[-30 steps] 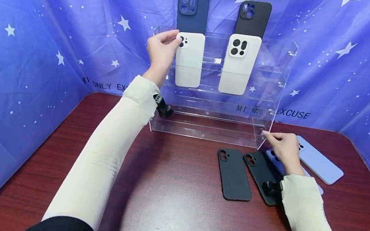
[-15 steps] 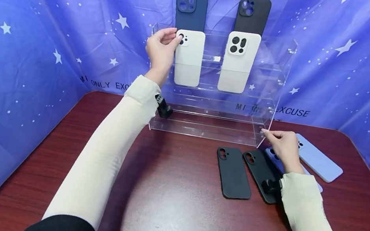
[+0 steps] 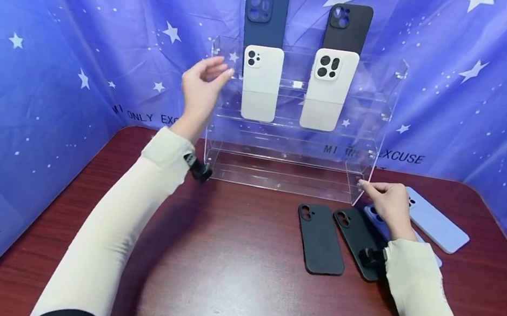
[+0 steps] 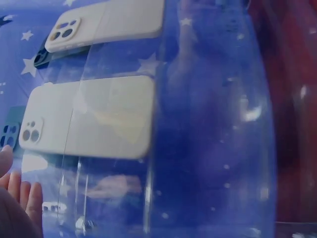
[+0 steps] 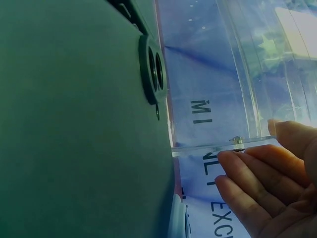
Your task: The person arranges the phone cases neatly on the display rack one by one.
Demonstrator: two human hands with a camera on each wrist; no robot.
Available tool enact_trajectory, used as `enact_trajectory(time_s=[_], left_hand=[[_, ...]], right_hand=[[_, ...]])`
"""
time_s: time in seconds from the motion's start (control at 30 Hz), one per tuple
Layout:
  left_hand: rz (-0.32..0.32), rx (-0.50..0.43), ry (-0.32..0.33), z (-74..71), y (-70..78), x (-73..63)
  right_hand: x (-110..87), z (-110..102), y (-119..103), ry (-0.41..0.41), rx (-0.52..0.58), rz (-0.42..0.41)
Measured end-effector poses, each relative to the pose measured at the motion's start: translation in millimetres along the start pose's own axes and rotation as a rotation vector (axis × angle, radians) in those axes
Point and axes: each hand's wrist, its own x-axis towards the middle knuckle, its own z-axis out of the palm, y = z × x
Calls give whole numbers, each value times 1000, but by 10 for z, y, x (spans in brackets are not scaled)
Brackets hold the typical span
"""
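Observation:
My left hand [image 3: 204, 88] is off to the left of a white phone case [image 3: 261, 85], thumb and fingers apart, nothing between them. That case leans upright in a clear acrylic display rack [image 3: 279, 183]. Beside it on the same tier stands a second white phone case [image 3: 328, 90]. Behind them, a dark blue phone case [image 3: 265, 28] and a black phone case [image 3: 348, 30] occupy the top tier. At the rack's lower right corner, my right hand [image 3: 391, 203] pinches the clear side panel [image 5: 208, 148], thumb on one face and fingers on the other.
Two dark phone cases [image 3: 322, 239] lie on the red-brown table [image 3: 234, 286] in front of the rack's right end. Two light blue phone cases [image 3: 440, 221] lie farther right, one partly under my right hand. A blue starry curtain [image 3: 80, 34] hangs close behind.
My left hand has let go of the left white case's upper corner and moved left and down. The case stays standing in the rack. My right hand keeps its place.

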Motion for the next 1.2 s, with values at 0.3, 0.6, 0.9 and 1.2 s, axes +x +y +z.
enact_trajectory(time_s=[0.3, 0.6, 0.9, 1.2], left_hand=[[-112, -33, -138, -544, -329, -445], [-213, -64, -131, -743, -622, -709], [-224, -51, -84, -801, -839, -813], [-308, -42, -144, -771, -1076, -852]], right_hand=[[-19, -3, -19, -16, -17, -46], [-19, -223, 128, -132, -56, -103], [0, -687, 505, -277, -134, -156], [85, -965, 937, -335, -158, -125]])
